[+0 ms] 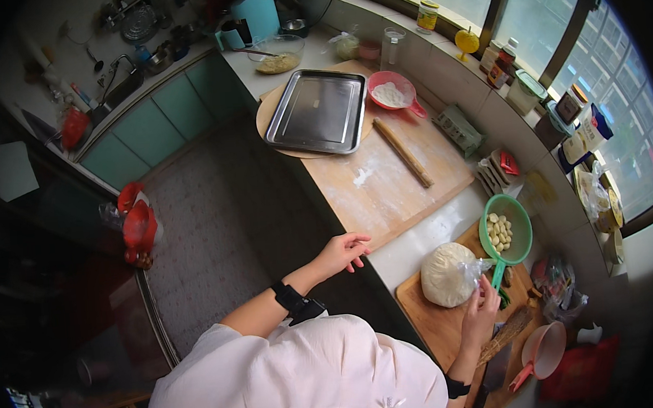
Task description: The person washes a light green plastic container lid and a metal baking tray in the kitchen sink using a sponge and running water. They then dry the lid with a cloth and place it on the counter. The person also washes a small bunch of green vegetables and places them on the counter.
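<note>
My left hand (344, 253) holds nothing, its fingers loosely apart near the front corner of a floured wooden pastry board (355, 207). A large round lump of pale dough in a clear plastic bag (446, 275) rests on a wooden cutting board (417, 297). At the bag's gathered end, the fingers of my right hand (482, 305) appear to pinch the plastic. Just beyond that hand stands a green colander (522, 240) with peeled garlic cloves (499, 232) in it; its handle points toward my fingers.
On the pastry board lie a rolling pin (403, 152), a metal baking tray (319, 112) and a red strainer with flour (391, 91). A cleaver (494, 370) and a pink strainer (545, 351) lie right of me. Farther back is a glass bowl (277, 52). Jars line the windowsill (502, 95).
</note>
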A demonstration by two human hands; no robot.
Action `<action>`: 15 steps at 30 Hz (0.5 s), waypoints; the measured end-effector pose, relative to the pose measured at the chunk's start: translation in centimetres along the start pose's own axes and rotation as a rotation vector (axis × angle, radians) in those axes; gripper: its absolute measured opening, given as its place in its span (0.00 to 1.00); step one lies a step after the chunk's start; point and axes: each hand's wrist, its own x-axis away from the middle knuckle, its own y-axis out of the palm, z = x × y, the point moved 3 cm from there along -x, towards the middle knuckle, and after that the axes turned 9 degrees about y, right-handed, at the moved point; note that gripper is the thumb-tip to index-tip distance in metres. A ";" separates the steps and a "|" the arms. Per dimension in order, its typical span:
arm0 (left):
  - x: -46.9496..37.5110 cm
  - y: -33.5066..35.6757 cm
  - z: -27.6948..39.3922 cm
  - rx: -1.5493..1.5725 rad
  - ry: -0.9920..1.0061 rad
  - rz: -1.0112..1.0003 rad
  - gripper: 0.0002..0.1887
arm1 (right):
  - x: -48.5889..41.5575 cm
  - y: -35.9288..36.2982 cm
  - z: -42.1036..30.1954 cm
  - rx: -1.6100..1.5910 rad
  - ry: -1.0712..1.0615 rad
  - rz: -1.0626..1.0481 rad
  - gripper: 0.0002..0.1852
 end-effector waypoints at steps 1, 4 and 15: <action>0.7 -2.0 0.0 0.002 -0.003 0.013 0.19 | 0.0 0.7 -1.4 -0.065 0.032 -0.004 0.14; 3.0 -9.3 0.0 0.016 -0.010 0.086 0.18 | 0.7 5.7 -7.4 -0.332 0.068 -0.112 0.12; 9.4 -31.7 0.7 0.041 -0.023 0.349 0.16 | 3.4 25.0 -23.9 -0.565 0.260 -0.682 0.14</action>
